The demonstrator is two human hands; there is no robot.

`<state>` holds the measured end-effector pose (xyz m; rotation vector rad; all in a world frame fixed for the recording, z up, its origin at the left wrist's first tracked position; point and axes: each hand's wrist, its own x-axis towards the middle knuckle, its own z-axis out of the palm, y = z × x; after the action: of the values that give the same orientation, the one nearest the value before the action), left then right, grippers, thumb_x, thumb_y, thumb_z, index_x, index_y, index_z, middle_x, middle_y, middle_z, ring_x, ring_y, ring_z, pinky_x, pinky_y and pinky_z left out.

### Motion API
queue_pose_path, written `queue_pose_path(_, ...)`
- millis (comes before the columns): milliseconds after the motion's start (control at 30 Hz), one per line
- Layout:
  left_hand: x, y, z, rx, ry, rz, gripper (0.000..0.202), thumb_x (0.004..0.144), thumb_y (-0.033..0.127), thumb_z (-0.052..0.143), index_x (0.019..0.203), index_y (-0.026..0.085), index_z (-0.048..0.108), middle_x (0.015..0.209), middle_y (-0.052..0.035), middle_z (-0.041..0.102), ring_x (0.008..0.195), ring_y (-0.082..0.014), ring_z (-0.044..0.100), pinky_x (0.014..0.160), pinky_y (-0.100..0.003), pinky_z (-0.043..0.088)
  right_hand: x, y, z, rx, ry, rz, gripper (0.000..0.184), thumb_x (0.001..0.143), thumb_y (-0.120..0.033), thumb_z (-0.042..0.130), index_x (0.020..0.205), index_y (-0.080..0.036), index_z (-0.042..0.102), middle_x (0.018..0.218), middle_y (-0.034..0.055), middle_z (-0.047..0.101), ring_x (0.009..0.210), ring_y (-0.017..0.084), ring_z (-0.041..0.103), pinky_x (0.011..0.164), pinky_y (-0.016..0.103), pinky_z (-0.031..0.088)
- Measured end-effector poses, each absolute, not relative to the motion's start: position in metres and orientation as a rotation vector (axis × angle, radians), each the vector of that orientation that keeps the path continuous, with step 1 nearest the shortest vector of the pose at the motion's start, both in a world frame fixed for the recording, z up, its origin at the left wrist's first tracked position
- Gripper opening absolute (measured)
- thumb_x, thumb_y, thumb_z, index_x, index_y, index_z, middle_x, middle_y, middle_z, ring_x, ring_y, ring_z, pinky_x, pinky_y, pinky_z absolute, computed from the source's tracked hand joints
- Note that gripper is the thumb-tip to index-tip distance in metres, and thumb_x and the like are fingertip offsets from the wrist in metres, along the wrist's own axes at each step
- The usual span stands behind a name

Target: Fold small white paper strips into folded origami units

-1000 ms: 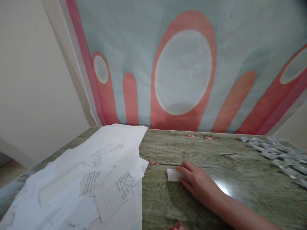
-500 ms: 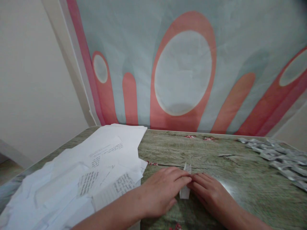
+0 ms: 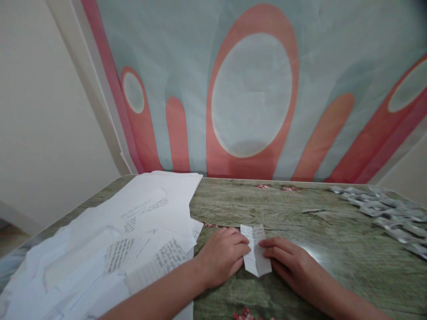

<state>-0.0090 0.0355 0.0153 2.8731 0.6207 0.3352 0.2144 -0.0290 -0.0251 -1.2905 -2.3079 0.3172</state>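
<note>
Between my hands a small folded piece of paper (image 3: 256, 255) stands partly spread on the table, with a crease running down its middle and faint writing on it. My left hand (image 3: 224, 254) closes on its left edge, the fingertips over the paper. At the right edge, my right hand (image 3: 287, 262) has its fingers and thumb on the other half. Both hands rest low, close to the wood-patterned tabletop.
A wide heap of loose white sheets (image 3: 167, 186), some with handwriting, covers the left side of the table (image 3: 230, 202). Several folded grey-white paper pieces (image 3: 383, 206) lie in rows at the right. Behind the table hangs a backdrop (image 3: 193, 44) with red shapes.
The narrow folded paper has been spread into two angled halves. My left hand has moved slightly left and my right hand slightly right, away from each other. The view has shifted a little.
</note>
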Motion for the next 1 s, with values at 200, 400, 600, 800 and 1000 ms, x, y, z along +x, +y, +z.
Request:
queue_pose_path(200,-0.010,0.037,0.007,2.854,0.611,0.379,0.017,0.083,0.017,0.055,0.098,0.021,0.063,0.104,-0.0011,0.065,0.093,-0.0184,0.054,0.083,-0.031,0.038,0.215,-0.026,-0.018,-1.271,-2.320,0.386,0.023,0.084,-0.008,0.047,0.097,-0.022,0.061,0.103,0.0049,0.063,0.095,0.020,0.055,0.083,0.034,0.045)
queue_pose_path(400,-0.009,0.036,0.006,2.717,0.667,0.467,0.018,0.090,0.027,0.049,0.093,0.021,0.066,0.098,-0.0002,0.067,0.088,-0.0166,0.057,0.083,-0.029,0.038,0.215,-0.025,-0.009,-1.295,-2.211,0.528,0.018,0.091,-0.023,0.045,0.091,-0.022,0.062,0.097,0.0039,0.064,0.092,0.018,0.053,0.081,0.031,0.043)
queue_pose_path(600,-0.005,0.033,0.006,2.552,0.885,0.509,0.027,0.092,0.028,0.044,0.074,0.017,0.062,0.078,-0.0017,0.063,0.077,-0.0146,0.057,0.072,-0.023,0.040,0.215,-0.024,-0.013,-1.430,-2.070,0.583,0.029,0.094,-0.031,0.037,0.073,-0.020,0.052,0.073,0.0022,0.057,0.073,0.016,0.052,0.067,0.027,0.042)
queue_pose_path(800,-0.001,0.033,0.004,2.455,1.071,0.527,0.029,0.091,0.029,0.043,0.067,0.017,0.055,0.071,-0.0007,0.058,0.070,-0.0145,0.054,0.063,-0.022,0.037,0.213,-0.019,-0.020,-1.561,-1.943,0.548,0.034,0.092,-0.037,0.037,0.063,-0.020,0.042,0.063,-0.0012,0.049,0.059,0.014,0.048,0.057,0.024,0.036)
queue_pose_path(1000,0.002,0.039,-0.002,2.377,1.159,0.516,0.022,0.088,0.030,0.045,0.073,0.018,0.055,0.075,-0.0012,0.058,0.071,-0.0156,0.053,0.062,-0.024,0.038,0.209,-0.009,-0.022,-1.618,-1.876,0.480,0.028,0.089,-0.038,0.041,0.067,-0.021,0.045,0.060,-0.0014,0.050,0.056,0.014,0.047,0.054,0.024,0.035)
